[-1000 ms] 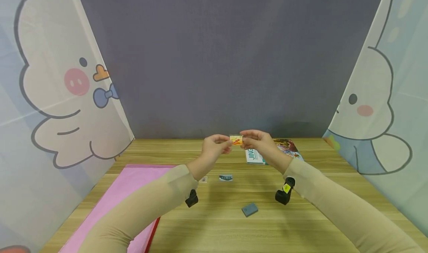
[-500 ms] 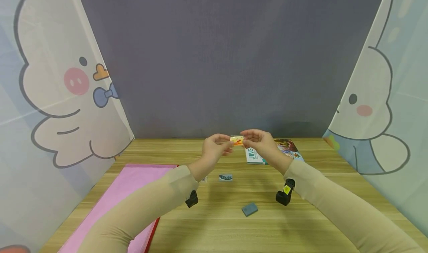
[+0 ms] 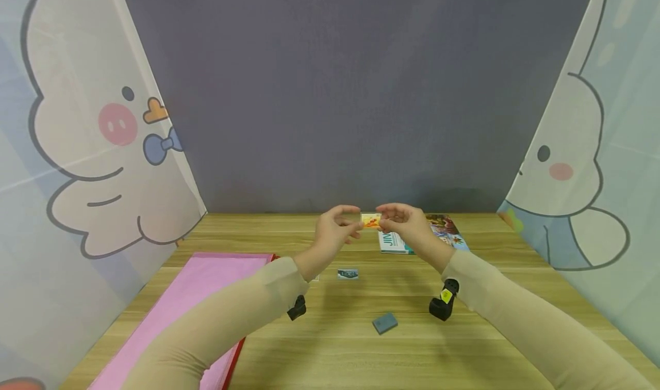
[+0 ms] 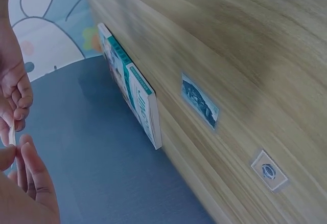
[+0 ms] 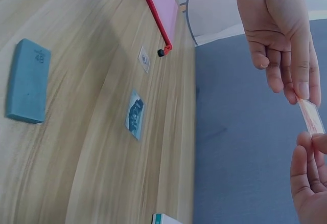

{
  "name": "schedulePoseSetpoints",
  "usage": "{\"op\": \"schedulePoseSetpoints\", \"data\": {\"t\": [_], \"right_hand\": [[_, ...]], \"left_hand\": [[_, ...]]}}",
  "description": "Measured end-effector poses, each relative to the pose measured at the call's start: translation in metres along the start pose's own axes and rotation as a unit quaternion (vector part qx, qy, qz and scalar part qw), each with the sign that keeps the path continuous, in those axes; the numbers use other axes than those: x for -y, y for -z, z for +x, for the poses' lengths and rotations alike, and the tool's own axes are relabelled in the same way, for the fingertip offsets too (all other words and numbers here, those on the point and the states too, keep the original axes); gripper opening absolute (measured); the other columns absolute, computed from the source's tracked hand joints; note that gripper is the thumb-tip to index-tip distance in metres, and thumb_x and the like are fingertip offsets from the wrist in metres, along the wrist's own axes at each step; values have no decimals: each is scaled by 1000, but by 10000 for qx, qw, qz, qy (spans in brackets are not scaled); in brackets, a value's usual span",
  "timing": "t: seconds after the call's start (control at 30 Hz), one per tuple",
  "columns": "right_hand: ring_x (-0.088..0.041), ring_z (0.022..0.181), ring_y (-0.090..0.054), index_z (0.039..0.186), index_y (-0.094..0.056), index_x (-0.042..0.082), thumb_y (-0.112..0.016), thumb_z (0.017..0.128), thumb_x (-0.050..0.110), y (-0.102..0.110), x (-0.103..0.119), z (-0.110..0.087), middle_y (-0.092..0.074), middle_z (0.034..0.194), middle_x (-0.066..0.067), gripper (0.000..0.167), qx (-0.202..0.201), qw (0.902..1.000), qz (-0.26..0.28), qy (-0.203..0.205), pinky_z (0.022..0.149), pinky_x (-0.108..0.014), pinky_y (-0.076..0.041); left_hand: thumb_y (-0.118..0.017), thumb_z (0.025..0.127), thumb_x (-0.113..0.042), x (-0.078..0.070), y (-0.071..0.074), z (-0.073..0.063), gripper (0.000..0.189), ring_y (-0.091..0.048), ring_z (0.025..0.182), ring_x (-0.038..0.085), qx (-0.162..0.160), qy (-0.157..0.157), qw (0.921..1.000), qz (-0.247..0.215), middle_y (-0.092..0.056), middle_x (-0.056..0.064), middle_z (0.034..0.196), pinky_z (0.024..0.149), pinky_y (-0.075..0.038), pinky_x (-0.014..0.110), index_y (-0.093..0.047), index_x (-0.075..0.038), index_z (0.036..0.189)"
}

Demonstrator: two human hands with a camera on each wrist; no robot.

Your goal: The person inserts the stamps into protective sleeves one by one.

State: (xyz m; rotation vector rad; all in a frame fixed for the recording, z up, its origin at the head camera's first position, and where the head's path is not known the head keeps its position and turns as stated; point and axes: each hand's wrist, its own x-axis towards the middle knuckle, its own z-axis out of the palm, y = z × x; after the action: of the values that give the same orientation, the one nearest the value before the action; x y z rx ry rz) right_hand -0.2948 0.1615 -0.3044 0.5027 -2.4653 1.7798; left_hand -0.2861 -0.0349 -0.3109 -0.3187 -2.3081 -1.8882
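A small yellow-and-orange picture stamp in a clear sleeve is held up in front of me, its picture side towards the head camera. My left hand pinches the left edge of the sleeve between thumb and fingertips. From the other side, my right hand pinches the right edge. Seen nearly edge-on in the right wrist view, the sleeve spans the two sets of fingertips. On the table below lie a blue-toned stamp and a smaller pale stamp with a round emblem, largely covered by my left wrist in the head view.
A blue-grey eraser marked 4B lies on the wooden table, nearer me. To the left is a pink folder with a red edge. A colourful book lies at the back right, partly behind my right hand. A dark wall stands behind.
Both hands have shifted slightly right and down with the stamp between them. The left index finger has lifted a little away from the thumb. Everything on the table stays in place.
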Motion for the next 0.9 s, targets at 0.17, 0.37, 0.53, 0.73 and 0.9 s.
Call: {"op": "schedulePoseSetpoints", "data": {"t": [0.17, 0.37, 0.53, 0.73, 0.9], "right_hand": [[-20, 93, -68, 130, -58, 7, -65, 94, 17, 4, -5, -2, -63, 103, -9, 38, 35, 9999, -17, -133, 84, -34, -59], [-21, 91, -69, 131, -57, 4, -66, 93, 14, 8, -12, -5, -62, 100, -6, 40, 22, 9992, 226, -331, 81, -33, -60], [-19, 85, -68, 131, -57, 3, -65, 93, 9, 10, -19, -7, -61, 95, -2, 39, -76, 9972, 454, -597, 78, -30, -61], [-12, 81, -66, 130, -57, 2, -66, 92, 9, 12, -27, -12, -62, 93, 2, 40, -82, 9953, 602, -758, 77, -28, -60], [-12, 81, -68, 128, -58, 3, -67, 92, 8, 12, -31, -14, -64, 91, 3, 38, -101, 9957, 608, -694, 78, -34, -61]], "left_hand": [[-75, 86, -13, 4, -4, 1, 32, -70, 66, 21, 144, -166, 9996, 202, -75, 10, 88, 58, -60, 33, -67, -15, 117], [-74, 86, -11, 9, -11, 2, 31, -69, 62, 22, 259, -217, 9993, 183, -74, 14, 88, 53, -57, 28, -67, -12, 116], [-74, 86, -10, 17, -20, 3, 29, -70, 71, 34, 330, -69, 9994, -114, -73, 21, 92, 54, -59, 27, -67, -12, 114], [-74, 85, -6, 22, -26, 3, 32, -72, 68, 23, 344, -75, 9993, -80, -73, 17, 91, 64, -62, 34, -66, -7, 116], [-72, 84, 0, 24, -30, 4, 32, -72, 73, 26, 400, -6, 9988, -292, -72, 18, 92, 65, -62, 31, -67, -5, 115]]}}
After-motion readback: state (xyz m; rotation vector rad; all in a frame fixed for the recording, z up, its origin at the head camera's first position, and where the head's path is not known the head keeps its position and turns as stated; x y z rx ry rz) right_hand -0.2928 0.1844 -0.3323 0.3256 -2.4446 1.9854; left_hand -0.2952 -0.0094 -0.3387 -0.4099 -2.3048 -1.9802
